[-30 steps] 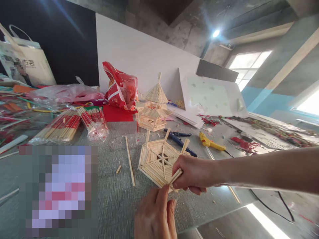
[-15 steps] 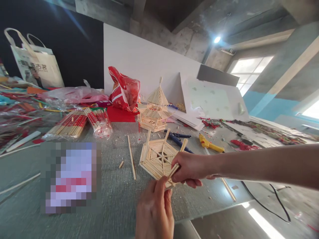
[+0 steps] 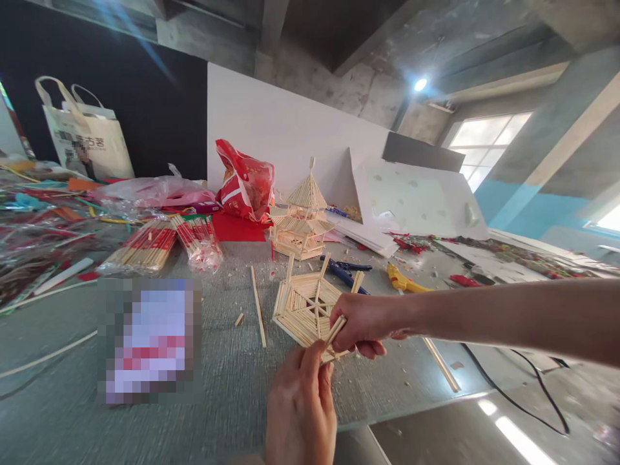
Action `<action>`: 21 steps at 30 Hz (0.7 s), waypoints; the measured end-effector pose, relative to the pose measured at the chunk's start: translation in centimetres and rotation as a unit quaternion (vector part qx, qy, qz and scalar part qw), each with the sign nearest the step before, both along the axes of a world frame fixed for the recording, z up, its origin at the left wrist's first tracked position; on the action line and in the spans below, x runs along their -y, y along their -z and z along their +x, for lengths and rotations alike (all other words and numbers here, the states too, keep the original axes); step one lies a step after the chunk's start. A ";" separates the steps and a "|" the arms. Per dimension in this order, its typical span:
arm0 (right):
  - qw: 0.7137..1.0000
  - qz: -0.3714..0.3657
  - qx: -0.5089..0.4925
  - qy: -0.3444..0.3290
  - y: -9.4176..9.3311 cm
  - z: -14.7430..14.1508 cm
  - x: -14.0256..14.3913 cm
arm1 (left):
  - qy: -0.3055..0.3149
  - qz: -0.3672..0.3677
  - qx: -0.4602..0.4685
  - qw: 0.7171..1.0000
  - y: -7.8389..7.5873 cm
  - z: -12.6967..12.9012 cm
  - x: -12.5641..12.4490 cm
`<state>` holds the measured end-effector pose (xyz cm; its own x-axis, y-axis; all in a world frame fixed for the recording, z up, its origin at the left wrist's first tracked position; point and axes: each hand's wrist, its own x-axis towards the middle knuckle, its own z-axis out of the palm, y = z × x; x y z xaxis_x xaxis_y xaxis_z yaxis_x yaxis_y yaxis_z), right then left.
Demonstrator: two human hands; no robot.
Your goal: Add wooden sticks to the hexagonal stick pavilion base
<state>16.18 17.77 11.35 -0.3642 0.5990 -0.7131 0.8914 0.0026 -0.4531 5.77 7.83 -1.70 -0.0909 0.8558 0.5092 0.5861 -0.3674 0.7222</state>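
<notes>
Bamboo hexagonal frame (image 3: 306, 307) flat on table (image 3: 217, 381) at centre; short stick (image 3: 334, 331) at its 5 o'clock edge, pinched by right hand (image 3: 361, 321) and left hand (image 3: 301, 403). Fitting step; next needs steady seating.

The right hand (image 3: 361, 321) and forearm are bare, with no sleeve, watch or ring showing. The left hand (image 3: 300, 410) is bare too, ungloved.

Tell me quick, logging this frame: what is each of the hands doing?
Left hand: fingers pinched on the near end of a short stick.
Right hand: closed on the same stick, at the hexagonal stick frame.
</notes>
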 end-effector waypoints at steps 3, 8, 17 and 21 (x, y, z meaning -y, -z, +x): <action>1.000 -0.009 0.020 -0.010 -0.2 -0.3 -0.2 | 0.004 -0.005 0.002 1.000 -0.1 0.0 0.0; 0.999 -0.008 0.036 -0.028 -0.2 -0.5 -0.6 | -0.008 -0.023 0.002 1.000 -0.6 0.0 0.2; 0.999 -0.002 0.033 -0.032 -0.7 -0.8 0.3 | -0.033 0.014 0.019 0.999 -1.1 0.2 0.5; 0.999 -0.003 0.032 -0.029 -0.8 -0.8 0.6 | -0.041 0.026 0.011 0.999 -0.9 0.7 0.8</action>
<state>15.43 17.12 12.17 -0.3512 0.5738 -0.7398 0.9173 0.0524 -0.3948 6.51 7.03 -0.80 -0.1707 0.8175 0.5501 0.6000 -0.3566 0.7162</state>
